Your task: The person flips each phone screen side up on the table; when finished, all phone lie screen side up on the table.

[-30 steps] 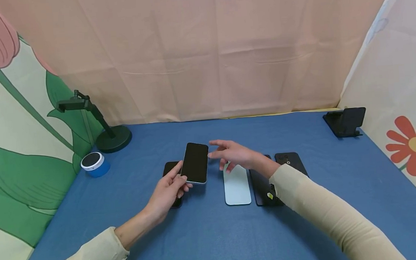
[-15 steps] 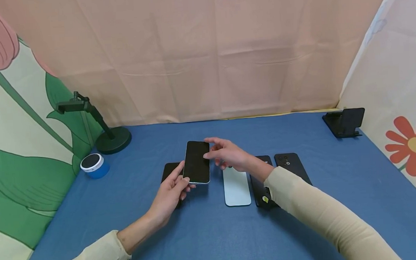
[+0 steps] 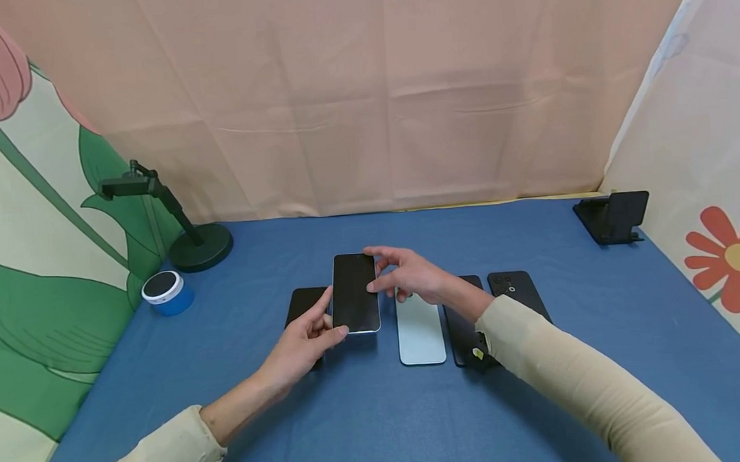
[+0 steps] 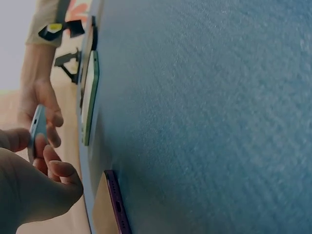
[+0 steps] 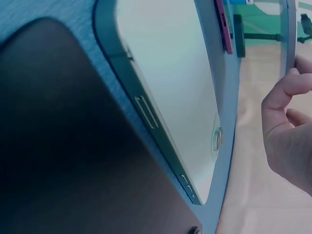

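A smartphone (image 3: 354, 293) with a dark screen and a pale edge is held above the table, screen up. My left hand (image 3: 301, 347) grips its lower left corner, the thumb over the bottom edge and the fingers at the side. On its right edge my right hand (image 3: 414, 278) pinches it, with the thumb on the screen's margin and the index finger at the top corner. Beneath the left hand lies a dark phone (image 3: 302, 304), partly covered. Below the right hand sits a pale mint phone (image 3: 421, 334), back up, its top hidden by the fingers.
Right of the mint phone lie a black phone (image 3: 462, 335), partly under the right arm, and another black phone (image 3: 518, 291). A black stand (image 3: 614, 217) is at the back right. Back left are a dark green stand (image 3: 201, 247) and a blue-and-white round object (image 3: 168, 294).
The held phone has shifted slightly right and straightened. My right hand's thumb has come from beside the phone onto its screen edge, and the left thumb has slid along the bottom edge.
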Available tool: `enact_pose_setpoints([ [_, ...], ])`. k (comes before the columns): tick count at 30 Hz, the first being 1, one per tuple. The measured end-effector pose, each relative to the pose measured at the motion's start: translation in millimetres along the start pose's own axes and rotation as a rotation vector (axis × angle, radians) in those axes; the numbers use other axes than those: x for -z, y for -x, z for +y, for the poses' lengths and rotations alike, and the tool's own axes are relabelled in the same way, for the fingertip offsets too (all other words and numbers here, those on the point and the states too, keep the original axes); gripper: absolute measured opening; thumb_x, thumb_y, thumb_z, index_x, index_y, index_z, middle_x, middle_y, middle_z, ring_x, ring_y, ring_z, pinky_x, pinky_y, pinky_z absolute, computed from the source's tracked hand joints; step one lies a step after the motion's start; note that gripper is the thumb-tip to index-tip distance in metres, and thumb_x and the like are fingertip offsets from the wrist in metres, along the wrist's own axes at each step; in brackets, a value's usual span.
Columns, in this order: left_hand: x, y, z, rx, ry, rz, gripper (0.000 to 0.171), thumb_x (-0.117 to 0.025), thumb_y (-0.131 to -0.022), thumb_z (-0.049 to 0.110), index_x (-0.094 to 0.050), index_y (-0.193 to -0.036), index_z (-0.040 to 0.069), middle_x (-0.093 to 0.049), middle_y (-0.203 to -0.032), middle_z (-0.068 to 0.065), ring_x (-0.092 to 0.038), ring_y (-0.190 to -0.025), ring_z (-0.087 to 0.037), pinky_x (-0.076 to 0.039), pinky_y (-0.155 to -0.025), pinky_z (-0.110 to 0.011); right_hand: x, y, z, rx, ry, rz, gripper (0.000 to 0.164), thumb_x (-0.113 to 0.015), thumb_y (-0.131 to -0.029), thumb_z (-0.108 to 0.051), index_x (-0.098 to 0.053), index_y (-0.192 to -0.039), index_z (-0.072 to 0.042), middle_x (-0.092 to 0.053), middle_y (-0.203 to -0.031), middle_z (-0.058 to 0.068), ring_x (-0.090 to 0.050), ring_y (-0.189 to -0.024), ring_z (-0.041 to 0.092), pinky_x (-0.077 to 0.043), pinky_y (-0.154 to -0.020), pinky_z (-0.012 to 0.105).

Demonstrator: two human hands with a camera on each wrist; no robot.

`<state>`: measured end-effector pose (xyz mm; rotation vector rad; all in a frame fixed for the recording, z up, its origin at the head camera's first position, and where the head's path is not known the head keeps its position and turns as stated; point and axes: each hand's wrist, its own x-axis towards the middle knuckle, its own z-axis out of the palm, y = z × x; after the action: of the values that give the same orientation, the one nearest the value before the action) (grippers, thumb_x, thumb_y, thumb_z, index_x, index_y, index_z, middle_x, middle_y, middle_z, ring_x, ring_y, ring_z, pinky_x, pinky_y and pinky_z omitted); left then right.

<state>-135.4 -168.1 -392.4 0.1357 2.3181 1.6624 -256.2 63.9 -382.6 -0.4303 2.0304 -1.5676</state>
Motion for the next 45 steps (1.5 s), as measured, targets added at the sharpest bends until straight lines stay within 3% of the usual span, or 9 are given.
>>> enact_pose_setpoints([
  [10,7.3,0.8,6.5,0.057,-0.054,-0.1,0.089,-0.07,-0.095,0.034,-0.014,-0.162,0.021,-0.051,-0.074,0.0,-0.047,-0.073,-0.019,-0.04,-0.067,-0.031,1,2,3,-0.026,0.036,-0.061,0.075,-0.075,-0.09,-0.014,-0.039,-0.155,-0.022,-0.051,-0.11,0.007,-0.056,-0.07,0.023,-0.044,-0.052,0.026],
  [19,15.0,-3.5,6.4,0.177,-0.051,-0.162,0.087,-0.07,-0.094,0.036,-0.018,-0.162,0.019,-0.054,-0.074,0.0,-0.049,-0.07,-0.017,-0.039,-0.061,-0.028,-3,2,7,-0.09,0.041,-0.098,0.08,-0.076,-0.088,-0.015,-0.035,-0.156,-0.012,-0.056,-0.091,0.003,-0.053,-0.06,0.014,-0.041,-0.051,0.026],
  [29,14.2,-7.1,6.0,0.241,-0.168,-0.176,0.086,-0.07,-0.094,0.036,-0.021,-0.161,0.013,-0.059,-0.075,-0.004,-0.046,-0.063,-0.016,-0.033,-0.057,-0.027,-11,0,8,-0.189,0.07,-0.103,0.078,-0.076,-0.088,-0.014,-0.037,-0.156,-0.014,-0.059,-0.101,0.008,-0.05,-0.055,0.013,-0.039,-0.049,0.024],
  [38,13.1,-8.1,5.1,0.212,-0.236,-0.193,0.088,-0.071,-0.094,0.032,-0.02,-0.16,0.008,-0.059,-0.072,-0.003,-0.049,-0.064,-0.016,-0.036,-0.062,-0.031,-17,-2,9,-0.211,0.106,-0.083,0.079,-0.075,-0.088,-0.012,-0.036,-0.156,-0.013,-0.057,-0.081,0.006,-0.046,-0.05,0.013,-0.037,-0.048,0.025],
  [45,9.2,-8.0,4.2,0.19,-0.268,-0.2,0.087,-0.071,-0.094,0.028,-0.019,-0.16,0.004,-0.056,-0.066,-0.003,-0.044,-0.057,-0.013,-0.036,-0.056,-0.026,-19,0,9,-0.179,0.182,-0.093,0.078,-0.075,-0.089,-0.013,-0.036,-0.156,-0.011,-0.047,-0.06,0.002,-0.04,-0.047,0.013,-0.032,-0.047,0.027],
])
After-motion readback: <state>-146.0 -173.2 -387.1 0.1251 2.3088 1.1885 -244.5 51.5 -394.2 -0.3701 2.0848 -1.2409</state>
